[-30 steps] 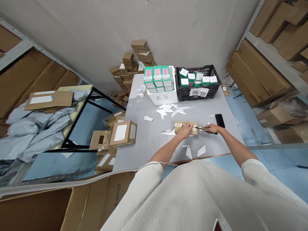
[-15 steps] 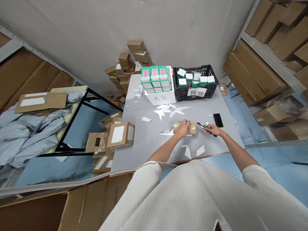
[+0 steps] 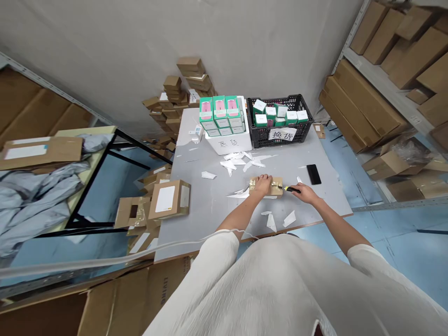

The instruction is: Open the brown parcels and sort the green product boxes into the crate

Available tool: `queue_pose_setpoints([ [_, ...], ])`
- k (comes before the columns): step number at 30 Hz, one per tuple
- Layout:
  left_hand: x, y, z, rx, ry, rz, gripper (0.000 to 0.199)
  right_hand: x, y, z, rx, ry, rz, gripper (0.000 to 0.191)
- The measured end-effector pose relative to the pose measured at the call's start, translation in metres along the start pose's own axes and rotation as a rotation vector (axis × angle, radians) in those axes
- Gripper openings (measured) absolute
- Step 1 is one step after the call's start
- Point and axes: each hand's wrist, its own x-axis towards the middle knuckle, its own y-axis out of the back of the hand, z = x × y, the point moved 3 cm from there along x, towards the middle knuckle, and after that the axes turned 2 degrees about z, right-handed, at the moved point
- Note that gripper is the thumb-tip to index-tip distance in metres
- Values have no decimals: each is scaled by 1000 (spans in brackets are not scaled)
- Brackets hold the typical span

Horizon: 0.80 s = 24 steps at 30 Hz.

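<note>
A small cardboard box with shiny tape lies on the grey table in front of me. My left hand lies over its top and grips it down against the table. In my right hand is a yellow and black utility knife, its fingers wrapped round the handle. The blade end points left and meets the taped right part of the box. Just beyond my right hand lies a black phone. White paper scraps are strewn nearer to me.
At the back stand a white foam box of green-and-pink packages and a black crate of green boxes. More paper scraps lie before them. A labelled carton sits at the table's left edge. Shelves hold cartons on the right.
My right hand has moved left with the utility knife, bringing its blade from beside the cardboard box onto the tape. My left hand stays on the box. The view has shifted slightly.
</note>
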Motion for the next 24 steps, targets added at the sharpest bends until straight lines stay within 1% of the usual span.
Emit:
queue_pose_setpoints([
  [2,-1,0,0,-2,-25,9,43,0,-4,1,-3,-8,11,40],
  [5,-8,-1,1,-5,-62,30,50,-3,-13,0,3,-9,25,42],
  [8,-14,-2,2,16,-58,37,58,-6,-22,-2,-21,-15,69,45],
  [11,-15,-3,2,9,-49,42,59,-9,-27,-1,-66,-20,110,45],
  [14,-15,-6,1,2,-62,56,57,-11,-28,3,-126,19,153,44],
  [18,-15,-11,-2,33,-90,61,63,-10,-29,13,-194,48,214,43],
  [20,-15,-13,-3,32,-98,69,64,-7,-29,17,-205,56,223,42],
  [24,-15,-15,-6,3,-94,103,60,2,-28,21,-196,71,219,41],
])
